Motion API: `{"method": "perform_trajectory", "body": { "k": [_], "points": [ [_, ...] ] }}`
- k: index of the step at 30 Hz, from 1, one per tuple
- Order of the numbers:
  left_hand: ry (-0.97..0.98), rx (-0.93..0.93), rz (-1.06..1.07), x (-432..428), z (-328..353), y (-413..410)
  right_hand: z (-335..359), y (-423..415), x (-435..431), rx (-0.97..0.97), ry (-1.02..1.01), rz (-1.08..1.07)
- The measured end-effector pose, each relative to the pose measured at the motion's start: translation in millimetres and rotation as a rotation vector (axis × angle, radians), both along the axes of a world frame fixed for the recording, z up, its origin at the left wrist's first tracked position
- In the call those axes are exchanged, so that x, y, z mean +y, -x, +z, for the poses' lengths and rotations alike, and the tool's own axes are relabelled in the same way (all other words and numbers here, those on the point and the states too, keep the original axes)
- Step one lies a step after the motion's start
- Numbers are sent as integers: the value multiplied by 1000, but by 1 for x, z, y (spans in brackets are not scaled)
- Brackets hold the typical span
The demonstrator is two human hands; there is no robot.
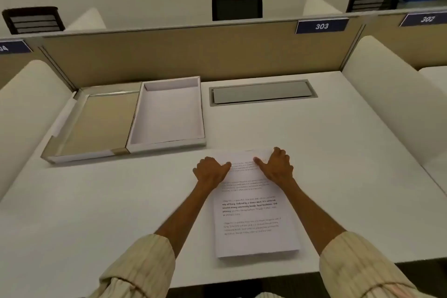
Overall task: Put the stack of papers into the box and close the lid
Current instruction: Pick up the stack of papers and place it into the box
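A stack of printed white papers lies flat on the white desk in front of me. My left hand grips the stack's left edge near the far corner, thumb on top. My right hand holds the right edge near the far end, thumb on the top sheet. To the far left an open white box sits empty. Its tan lid lies flat and open beside it on the left, joined along one side.
A grey cable hatch is set into the desk behind the papers. A tan partition with sign 303 closes the back. White side panels wall the desk left and right.
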State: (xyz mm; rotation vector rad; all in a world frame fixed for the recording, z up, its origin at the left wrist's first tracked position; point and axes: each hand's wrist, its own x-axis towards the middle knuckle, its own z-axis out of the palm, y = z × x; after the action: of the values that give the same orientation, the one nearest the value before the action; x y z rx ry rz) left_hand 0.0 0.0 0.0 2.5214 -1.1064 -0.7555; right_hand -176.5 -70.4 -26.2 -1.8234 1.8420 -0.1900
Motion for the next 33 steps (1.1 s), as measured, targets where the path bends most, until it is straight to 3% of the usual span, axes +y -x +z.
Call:
{"method": "perform_trajectory", "body": {
  "k": [4, 7, 13, 17, 23, 28, 31, 33],
  "points": [
    [-28, 241, 109, -5, 7, 11, -8, -2, 9, -13, 2, -57],
    [-81, 313, 161, -9, 8, 14, -14, -4, 10, -12, 19, -63],
    [-142, 411, 325, -11, -2, 8, -23, -10, 16, -37, 84, -124],
    [-206, 320, 333, -12, -3, 12, -28, -13, 18, -40, 100, -159],
    [-26, 531, 425, -17, -8, 10, -34, -12, 20, -99, 122, -213],
    [72, 940, 485, -8, -17, -4, -39, -11, 27, -129, 179, -241],
    [154, 1011, 511, -5, -15, -1, -40, -9, 27, -170, 188, -253],
    [241, 955, 508, -2, -11, 5, -40, -6, 21, -247, 149, -275]
  ]
}}
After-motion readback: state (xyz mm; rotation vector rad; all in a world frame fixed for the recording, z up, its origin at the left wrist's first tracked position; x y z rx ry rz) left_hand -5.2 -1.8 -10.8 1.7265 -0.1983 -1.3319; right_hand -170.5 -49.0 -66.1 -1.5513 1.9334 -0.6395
